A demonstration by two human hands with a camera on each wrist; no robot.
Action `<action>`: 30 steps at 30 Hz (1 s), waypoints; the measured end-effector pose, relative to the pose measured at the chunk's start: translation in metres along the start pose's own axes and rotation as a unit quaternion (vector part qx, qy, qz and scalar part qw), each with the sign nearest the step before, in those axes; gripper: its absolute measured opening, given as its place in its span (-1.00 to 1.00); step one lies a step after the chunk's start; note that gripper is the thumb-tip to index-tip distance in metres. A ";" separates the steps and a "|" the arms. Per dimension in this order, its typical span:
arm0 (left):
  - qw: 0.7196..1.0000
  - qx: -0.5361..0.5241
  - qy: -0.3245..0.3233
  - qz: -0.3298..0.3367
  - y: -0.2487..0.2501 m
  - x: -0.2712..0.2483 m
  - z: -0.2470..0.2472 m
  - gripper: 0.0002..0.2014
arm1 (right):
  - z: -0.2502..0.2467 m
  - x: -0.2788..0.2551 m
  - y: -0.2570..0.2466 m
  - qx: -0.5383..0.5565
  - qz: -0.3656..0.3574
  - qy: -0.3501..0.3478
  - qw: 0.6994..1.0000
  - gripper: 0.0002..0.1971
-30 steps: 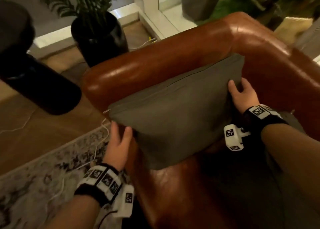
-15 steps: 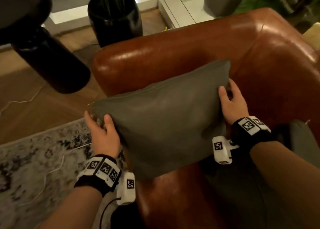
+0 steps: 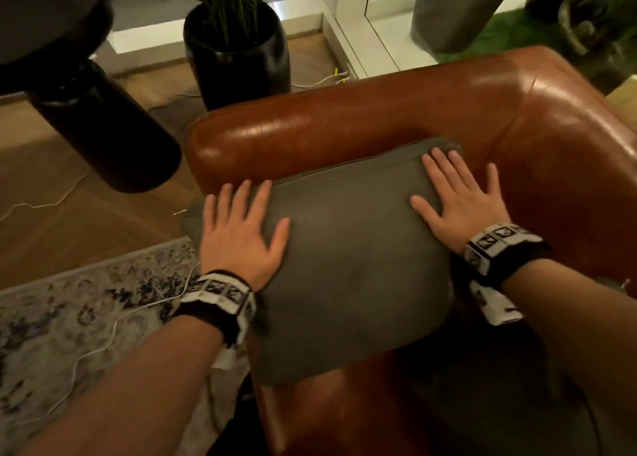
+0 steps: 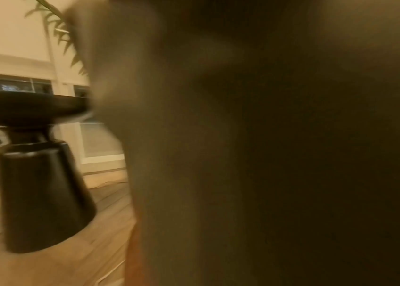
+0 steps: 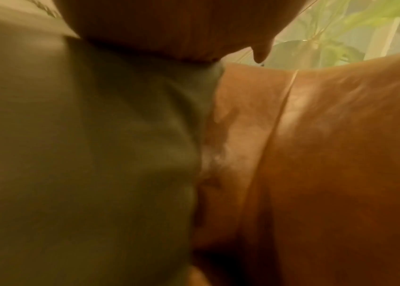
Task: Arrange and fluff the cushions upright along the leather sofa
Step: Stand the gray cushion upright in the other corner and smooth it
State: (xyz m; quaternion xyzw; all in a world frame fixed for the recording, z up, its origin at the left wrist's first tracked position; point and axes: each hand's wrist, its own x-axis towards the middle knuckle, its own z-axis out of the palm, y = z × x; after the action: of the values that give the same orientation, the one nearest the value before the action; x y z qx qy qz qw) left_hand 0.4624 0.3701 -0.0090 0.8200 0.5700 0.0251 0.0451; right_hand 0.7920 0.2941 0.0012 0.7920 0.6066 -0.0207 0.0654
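A grey-green cushion (image 3: 348,266) leans against the armrest of the brown leather sofa (image 3: 344,128), in the sofa's corner. My left hand (image 3: 241,228) lies flat on the cushion's left side, fingers spread and straight. My right hand (image 3: 458,193) presses flat on its upper right part, fingers spread too. In the left wrist view the cushion (image 4: 267,154) fills most of the picture, blurred. In the right wrist view the cushion (image 5: 83,154) meets the leather (image 5: 329,154), with my palm (image 5: 169,25) above.
A black side table (image 3: 86,111) stands on the wood floor left of the sofa. A black planter (image 3: 238,49) with a palm sits behind the armrest. A patterned rug (image 3: 69,317) with a white cable lies at lower left. Another dark cushion (image 3: 499,404) lies on the seat.
Both hands let go of the cushion's side edges and now lie flat on its face. The cushion has settled lower against the armrest.
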 end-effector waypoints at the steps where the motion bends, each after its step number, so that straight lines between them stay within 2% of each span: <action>1: 1.000 0.006 -0.008 -0.013 -0.011 -0.002 -0.003 -0.31 | -0.003 -0.001 0.006 -0.015 -0.005 -0.013 1.000 -0.25; 2: 1.000 0.009 -0.018 -0.019 -0.016 -0.002 -0.006 -0.30 | -0.008 -0.002 0.005 -0.022 -0.008 -0.014 1.000 -0.25; 4: 0.999 -0.003 -0.030 -0.031 -0.009 -0.001 -0.011 -0.31 | -0.020 -0.003 -0.014 0.001 -0.007 0.035 0.999 -0.27; 6: 0.999 -0.024 -0.022 -0.020 0.009 0.003 -0.013 -0.36 | -0.029 -0.001 -0.047 0.040 -0.072 0.101 0.991 -0.35; 7: 0.999 -0.031 -0.020 -0.004 0.017 0.007 -0.013 -0.38 | -0.029 0.003 -0.064 0.050 -0.122 0.111 0.985 -0.38; 9: 0.999 -0.031 -0.040 0.012 0.026 0.014 -0.015 -0.42 | -0.029 0.016 -0.089 0.050 -0.179 0.065 0.980 -0.41; 11: 0.999 -0.015 -0.037 0.023 0.024 0.017 -0.015 -0.47 | -0.028 0.025 -0.095 0.047 -0.170 0.038 0.984 -0.43; 14: 0.999 0.007 -0.012 0.045 0.019 0.015 -0.017 -0.55 | -0.022 0.022 -0.090 0.026 -0.167 0.084 0.982 -0.50; 16: 0.999 0.010 -0.001 0.035 0.022 0.014 -0.017 -0.56 | -0.022 0.020 -0.090 0.034 -0.163 0.096 0.981 -0.50; 19: 0.999 -0.020 0.036 0.036 0.031 0.004 -0.016 -0.55 | -0.021 0.004 -0.112 0.060 -0.148 0.157 0.975 -0.48; 20: 0.997 -0.032 0.037 0.055 0.032 0.000 -0.013 -0.52 | -0.016 -0.008 -0.124 0.078 -0.163 0.170 0.969 -0.46; 22: 0.996 -0.044 0.006 0.075 0.028 -0.007 -0.004 -0.48 | 0.002 -0.040 -0.143 0.083 -0.238 0.147 0.957 -0.40; 24: 0.997 -0.042 -0.005 0.062 0.020 -0.004 0.004 -0.46 | 0.023 -0.055 -0.127 0.038 -0.285 0.118 0.950 -0.36; 25: 0.998 -0.038 -0.002 0.057 0.017 0.000 0.006 -0.47 | 0.031 -0.050 -0.106 0.021 -0.274 0.118 0.954 -0.34; 26: 0.998 -0.033 0.003 0.053 0.017 0.005 0.008 -0.47 | 0.038 -0.042 -0.083 0.017 -0.231 0.117 0.966 -0.32; 28: 0.998 -0.027 0.004 0.050 0.020 0.012 0.009 -0.47 | 0.043 -0.030 -0.034 0.051 -0.066 0.106 0.991 -0.29; 29: 0.998 -0.026 0.003 0.050 0.022 0.013 0.009 -0.47 | 0.044 -0.029 -0.012 0.075 0.020 0.084 0.993 -0.27; 30: 0.999 -0.024 0.004 0.048 0.023 0.011 0.008 -0.47 | 0.044 -0.030 0.003 0.092 0.075 0.061 0.991 -0.23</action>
State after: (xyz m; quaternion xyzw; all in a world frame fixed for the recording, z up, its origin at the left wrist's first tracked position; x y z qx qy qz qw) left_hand 0.4881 0.3725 -0.0147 0.8451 0.5293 0.0439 0.0611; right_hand 0.7889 0.2589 -0.0391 0.8375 0.5442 -0.0232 -0.0431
